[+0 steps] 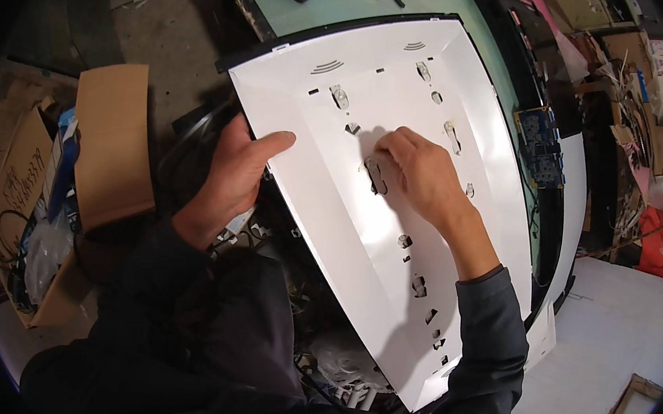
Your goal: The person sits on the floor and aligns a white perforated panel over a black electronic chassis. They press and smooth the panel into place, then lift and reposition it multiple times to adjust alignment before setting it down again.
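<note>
Panel [371, 211], white and raised-sided with scattered openings, slants from twelve o'clock to five. Left hand [230, 177], at nine, grips its edge, thumb on top. Right hand [419, 171], at two, bunches its fingers beside an opening (whether they pinch anything, I cannot tell). Circuit board [539, 147] sits farther out.

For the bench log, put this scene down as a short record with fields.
Left hand: holds the left edge of the white panel, thumb on its white face
Right hand: over the panel, fingers curled beside a cutout; grip unclear
Panel shape: shallow, raised sides, many cutouts
Far left: cardboard box with clear plastic bag
Right: blue circuit board
</note>
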Demonstrator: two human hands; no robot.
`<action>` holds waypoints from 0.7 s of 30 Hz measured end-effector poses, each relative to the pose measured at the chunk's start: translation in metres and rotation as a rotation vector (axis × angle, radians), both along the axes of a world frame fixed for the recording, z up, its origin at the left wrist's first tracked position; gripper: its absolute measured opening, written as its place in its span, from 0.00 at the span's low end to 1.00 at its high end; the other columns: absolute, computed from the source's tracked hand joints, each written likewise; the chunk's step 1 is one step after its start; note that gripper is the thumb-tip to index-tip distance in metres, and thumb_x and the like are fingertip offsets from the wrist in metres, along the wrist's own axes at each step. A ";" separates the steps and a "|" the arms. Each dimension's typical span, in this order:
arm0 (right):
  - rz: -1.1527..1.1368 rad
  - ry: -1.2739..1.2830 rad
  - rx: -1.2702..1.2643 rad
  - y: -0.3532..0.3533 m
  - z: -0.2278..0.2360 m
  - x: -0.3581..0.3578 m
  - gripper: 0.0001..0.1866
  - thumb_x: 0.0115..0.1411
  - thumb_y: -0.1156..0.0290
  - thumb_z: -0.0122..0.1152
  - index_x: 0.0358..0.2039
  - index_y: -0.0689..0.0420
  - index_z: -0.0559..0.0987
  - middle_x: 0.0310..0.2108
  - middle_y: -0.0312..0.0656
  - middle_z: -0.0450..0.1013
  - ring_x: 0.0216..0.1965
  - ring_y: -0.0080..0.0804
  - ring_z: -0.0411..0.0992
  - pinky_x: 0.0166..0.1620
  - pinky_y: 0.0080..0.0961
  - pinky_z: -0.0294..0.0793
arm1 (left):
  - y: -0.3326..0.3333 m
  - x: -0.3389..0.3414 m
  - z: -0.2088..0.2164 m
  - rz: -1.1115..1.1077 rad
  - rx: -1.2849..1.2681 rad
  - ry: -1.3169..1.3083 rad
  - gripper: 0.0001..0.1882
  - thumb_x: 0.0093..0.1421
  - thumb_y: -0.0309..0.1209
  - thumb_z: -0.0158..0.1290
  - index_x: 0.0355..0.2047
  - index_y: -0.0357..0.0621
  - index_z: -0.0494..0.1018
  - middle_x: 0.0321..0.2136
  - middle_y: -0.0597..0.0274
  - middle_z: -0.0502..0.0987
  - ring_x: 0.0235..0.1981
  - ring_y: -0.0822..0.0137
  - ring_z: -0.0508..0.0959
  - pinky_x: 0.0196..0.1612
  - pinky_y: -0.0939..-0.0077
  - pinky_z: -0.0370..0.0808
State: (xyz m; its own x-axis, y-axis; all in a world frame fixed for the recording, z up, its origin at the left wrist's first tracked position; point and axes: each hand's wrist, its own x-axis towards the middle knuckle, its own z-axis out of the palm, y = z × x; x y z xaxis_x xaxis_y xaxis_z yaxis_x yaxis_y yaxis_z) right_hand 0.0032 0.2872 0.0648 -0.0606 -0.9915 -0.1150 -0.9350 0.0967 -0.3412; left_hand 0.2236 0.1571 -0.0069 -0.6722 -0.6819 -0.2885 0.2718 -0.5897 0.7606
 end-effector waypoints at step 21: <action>0.062 0.265 -0.076 -0.002 -0.011 -0.002 0.08 0.60 0.76 0.52 0.40 0.63 0.70 0.34 0.47 0.72 0.32 0.48 0.75 0.37 0.36 0.76 | -0.002 0.001 0.001 -0.013 -0.006 0.037 0.23 0.62 0.20 0.53 0.57 0.29 0.68 0.51 0.49 0.78 0.52 0.62 0.79 0.56 0.67 0.74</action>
